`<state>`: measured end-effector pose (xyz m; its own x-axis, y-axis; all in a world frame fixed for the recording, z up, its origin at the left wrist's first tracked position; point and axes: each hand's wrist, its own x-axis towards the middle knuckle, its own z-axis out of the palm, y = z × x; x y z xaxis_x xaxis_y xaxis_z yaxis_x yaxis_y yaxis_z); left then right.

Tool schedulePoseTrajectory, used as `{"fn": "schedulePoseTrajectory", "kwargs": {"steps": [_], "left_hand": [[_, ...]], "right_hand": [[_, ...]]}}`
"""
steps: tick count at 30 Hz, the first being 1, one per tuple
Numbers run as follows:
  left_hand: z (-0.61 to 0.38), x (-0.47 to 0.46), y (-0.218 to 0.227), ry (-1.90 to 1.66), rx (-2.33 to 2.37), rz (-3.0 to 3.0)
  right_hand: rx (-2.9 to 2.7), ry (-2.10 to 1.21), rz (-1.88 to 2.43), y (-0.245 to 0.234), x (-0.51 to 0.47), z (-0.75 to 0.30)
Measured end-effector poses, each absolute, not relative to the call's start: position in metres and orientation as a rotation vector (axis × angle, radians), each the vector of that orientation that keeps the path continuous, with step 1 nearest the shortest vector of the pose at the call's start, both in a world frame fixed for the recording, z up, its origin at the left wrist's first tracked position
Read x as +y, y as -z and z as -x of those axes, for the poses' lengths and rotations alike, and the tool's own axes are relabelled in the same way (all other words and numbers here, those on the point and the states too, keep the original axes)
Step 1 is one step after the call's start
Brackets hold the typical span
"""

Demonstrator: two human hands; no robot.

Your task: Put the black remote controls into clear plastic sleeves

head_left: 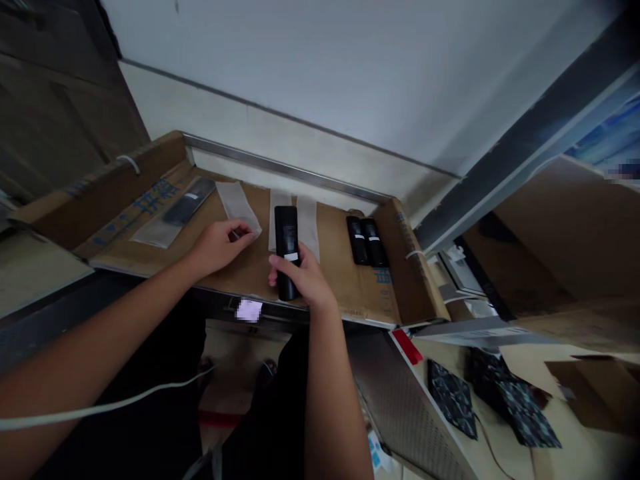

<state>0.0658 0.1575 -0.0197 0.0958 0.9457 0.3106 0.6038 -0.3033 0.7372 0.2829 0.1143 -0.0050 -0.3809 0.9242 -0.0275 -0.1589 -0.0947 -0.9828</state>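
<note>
While the R hand (306, 277) is wrapped round the near end of the slim black plastic remote (286, 230), mid-way along the flat brown cardboard tray (350, 287), & the L hand (217, 245) pinches a clear plastic sleeve (236, 203) just beside it, a light, steady pinch prob. serves best.

Packing workshop, cardboard-lined bench (360, 293), bagged remotes (187, 203), metal shelving (525, 140), fan parts (453, 397)

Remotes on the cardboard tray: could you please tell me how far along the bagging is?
At the left, one bagged remote looks done. The right hand grips a bare remote, and the left hand touches an empty sleeve. At the right, two more remotes lie unbagged.
</note>
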Motion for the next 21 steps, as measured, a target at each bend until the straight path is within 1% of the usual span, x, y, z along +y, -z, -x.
{"fn": "schedulePoseTrajectory", "kwargs": {"steps": [5, 9, 15, 21], "left_hand": [[-0.069, 0.162, 0.021, -1.07, 1.452, -1.952], [-0.067, 0.165, 0.024, -1.044, 1.43, -1.983], [-0.064, 0.169, 0.032, -1.149, 1.385, -2.021], [-0.067, 0.167, 0.031, -1.221, 1.338, -2.083]], "right_hand": [[-1.273, -1.677, 0.966, 0.005, 0.119, -0.282], [-1.348, -1.759, 0.976, 0.005, 0.129, -0.278], [-1.425, -1.904, 1.193, -0.002, 0.141, -0.273], [-1.37, -1.885, 1.226, -0.001, 0.141, -0.274]]}}
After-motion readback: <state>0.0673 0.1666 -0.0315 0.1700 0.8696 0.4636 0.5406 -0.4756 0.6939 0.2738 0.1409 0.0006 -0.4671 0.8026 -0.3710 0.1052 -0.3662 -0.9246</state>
